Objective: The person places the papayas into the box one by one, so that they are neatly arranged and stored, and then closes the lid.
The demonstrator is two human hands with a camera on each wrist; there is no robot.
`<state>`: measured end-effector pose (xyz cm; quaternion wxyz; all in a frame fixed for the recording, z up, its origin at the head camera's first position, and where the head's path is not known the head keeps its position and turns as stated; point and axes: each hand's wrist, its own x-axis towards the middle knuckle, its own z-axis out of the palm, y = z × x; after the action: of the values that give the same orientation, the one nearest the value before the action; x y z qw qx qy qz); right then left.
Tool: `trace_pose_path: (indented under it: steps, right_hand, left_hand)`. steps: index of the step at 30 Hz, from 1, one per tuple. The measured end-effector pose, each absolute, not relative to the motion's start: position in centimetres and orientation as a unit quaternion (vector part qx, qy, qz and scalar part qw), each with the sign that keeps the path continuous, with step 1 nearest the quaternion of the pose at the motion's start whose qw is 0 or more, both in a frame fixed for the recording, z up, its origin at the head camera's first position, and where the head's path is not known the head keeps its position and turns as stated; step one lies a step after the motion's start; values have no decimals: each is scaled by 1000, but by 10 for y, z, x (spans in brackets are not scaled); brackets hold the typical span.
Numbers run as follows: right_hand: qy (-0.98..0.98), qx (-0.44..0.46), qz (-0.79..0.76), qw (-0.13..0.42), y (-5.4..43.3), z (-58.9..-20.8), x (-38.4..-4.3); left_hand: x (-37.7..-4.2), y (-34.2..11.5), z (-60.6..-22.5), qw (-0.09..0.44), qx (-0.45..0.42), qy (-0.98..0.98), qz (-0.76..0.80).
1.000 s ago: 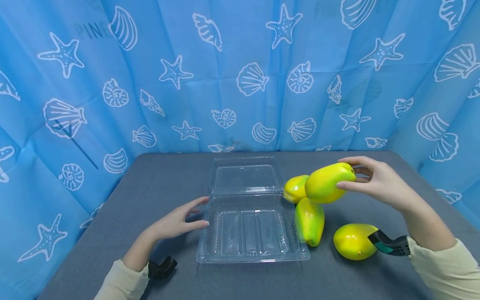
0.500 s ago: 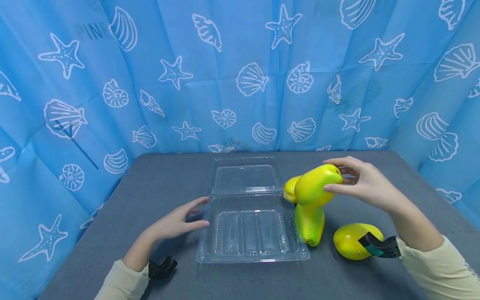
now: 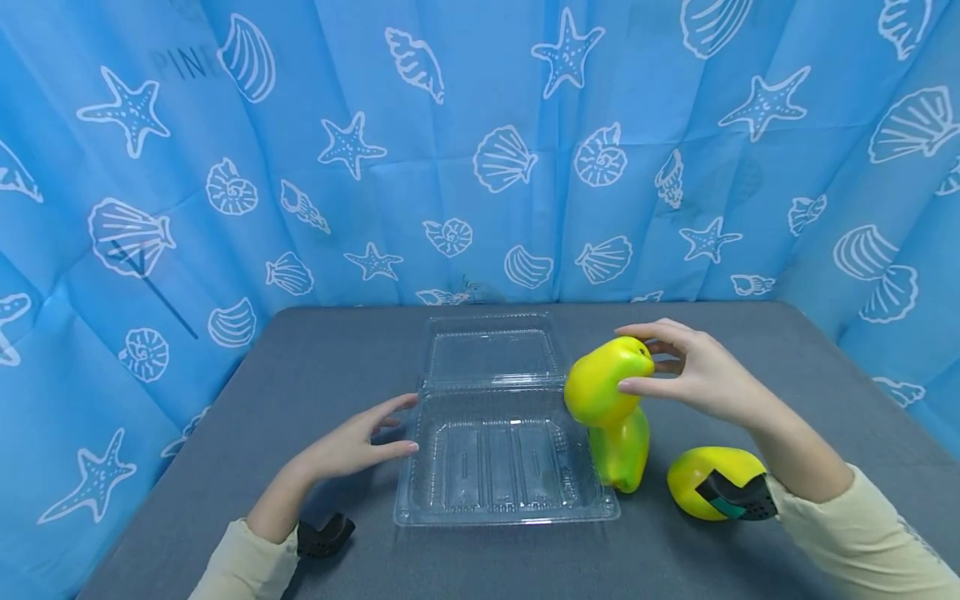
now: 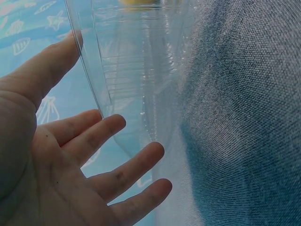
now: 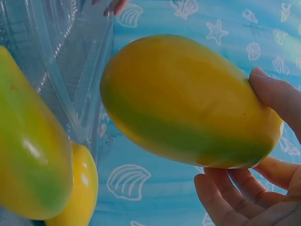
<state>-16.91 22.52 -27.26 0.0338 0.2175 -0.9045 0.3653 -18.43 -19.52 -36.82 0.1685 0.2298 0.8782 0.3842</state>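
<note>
My right hand grips a yellow-green papaya by its narrow end, thumb on one side and fingers on the other. The fruit hangs over the right rim of an open clear plastic clamshell box. Beside that rim lies a second papaya, partly covered in the head view. Another papaya shows behind it in the right wrist view; the held one hides it from the head. At the box's left edge is my left hand, fingers spread and relaxed, the thumb touching the clear plastic or just beside it.
One more papaya rests on the grey table under my right wrist, where a black wrist mount covers part of it. The box's lid lies folded back. A blue shell-patterned curtain hangs behind the table.
My right hand has carried the papaya leftward and slightly down, to the box's right rim, covering the papaya at the back. The left hand and the box stay put.
</note>
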Motion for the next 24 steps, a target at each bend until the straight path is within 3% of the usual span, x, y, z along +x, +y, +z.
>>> trace_pose_path:
  steps: [24]
  right_hand:
    - [-878, 249, 410, 0, 189, -277, -174]
  left_hand:
    - [-182, -194, -367, 163, 231, 878, 387]
